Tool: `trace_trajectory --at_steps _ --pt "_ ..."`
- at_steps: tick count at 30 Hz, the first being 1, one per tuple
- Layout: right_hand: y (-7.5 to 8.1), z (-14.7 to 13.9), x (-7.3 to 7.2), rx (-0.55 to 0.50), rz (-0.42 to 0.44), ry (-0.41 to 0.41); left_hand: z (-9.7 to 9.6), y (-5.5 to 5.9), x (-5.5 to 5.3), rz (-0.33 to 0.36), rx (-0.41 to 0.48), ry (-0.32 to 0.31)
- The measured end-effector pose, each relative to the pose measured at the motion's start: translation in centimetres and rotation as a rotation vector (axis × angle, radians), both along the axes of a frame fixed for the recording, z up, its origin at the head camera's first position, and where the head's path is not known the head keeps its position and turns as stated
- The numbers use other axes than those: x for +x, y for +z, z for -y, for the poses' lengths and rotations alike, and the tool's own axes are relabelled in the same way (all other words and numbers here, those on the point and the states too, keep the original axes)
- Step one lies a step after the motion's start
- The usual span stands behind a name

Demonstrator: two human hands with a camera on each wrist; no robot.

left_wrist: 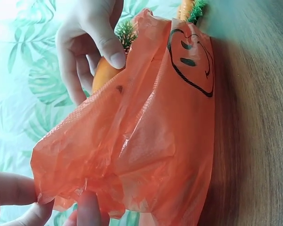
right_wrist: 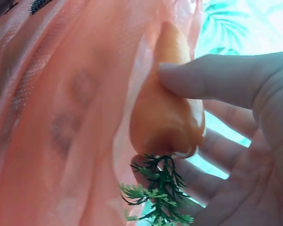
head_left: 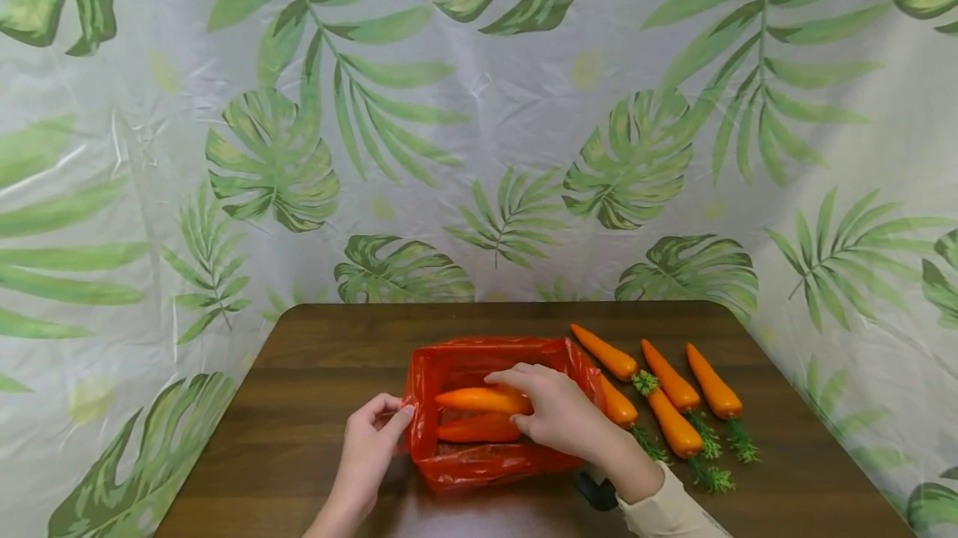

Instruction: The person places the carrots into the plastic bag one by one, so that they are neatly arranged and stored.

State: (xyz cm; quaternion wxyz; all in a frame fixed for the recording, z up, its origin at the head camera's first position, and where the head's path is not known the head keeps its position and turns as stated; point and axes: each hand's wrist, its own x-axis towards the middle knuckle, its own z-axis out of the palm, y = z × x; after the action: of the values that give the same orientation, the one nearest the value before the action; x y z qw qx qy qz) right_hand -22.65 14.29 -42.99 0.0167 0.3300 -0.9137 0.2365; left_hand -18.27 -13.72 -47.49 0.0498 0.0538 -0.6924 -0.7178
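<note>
At the mouth of that red plastic bag (head_left: 497, 471), your right hand (head_left: 557, 409) is curled round a tapered orange carrot (head_left: 479, 399); your left hand (head_left: 371, 436) pinches the rim (head_left: 422, 430). If it sags, feathery greens (right_wrist: 158, 193) could snag.

Your left hand (head_left: 370, 430) pinches with its thumb and bent fingers. Your left arm (head_left: 337, 515) is below that grip, a bit to the left. Your right hand (head_left: 552, 410) grips, thumb (right_wrist: 205, 80) across from the fingers. Your right arm (head_left: 632, 467) is below that grip, to the right.
</note>
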Motion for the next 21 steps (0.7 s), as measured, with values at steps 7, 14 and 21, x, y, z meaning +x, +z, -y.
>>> trace_trajectory --at_steps 7,14,21 --pt "-0.4 0.4 -0.4 0.068 0.072 0.055 0.0 -0.3 0.0 0.000 0.002 0.005" --pt "-1.0 0.7 -0.7 0.082 0.135 0.080 0.0 -0.2 0.0 0.002 0.008 -0.002" --pt "-2.0 0.9 -1.3 0.078 0.145 0.118 0.0 -0.4 0.1 -0.002 0.027 -0.002"
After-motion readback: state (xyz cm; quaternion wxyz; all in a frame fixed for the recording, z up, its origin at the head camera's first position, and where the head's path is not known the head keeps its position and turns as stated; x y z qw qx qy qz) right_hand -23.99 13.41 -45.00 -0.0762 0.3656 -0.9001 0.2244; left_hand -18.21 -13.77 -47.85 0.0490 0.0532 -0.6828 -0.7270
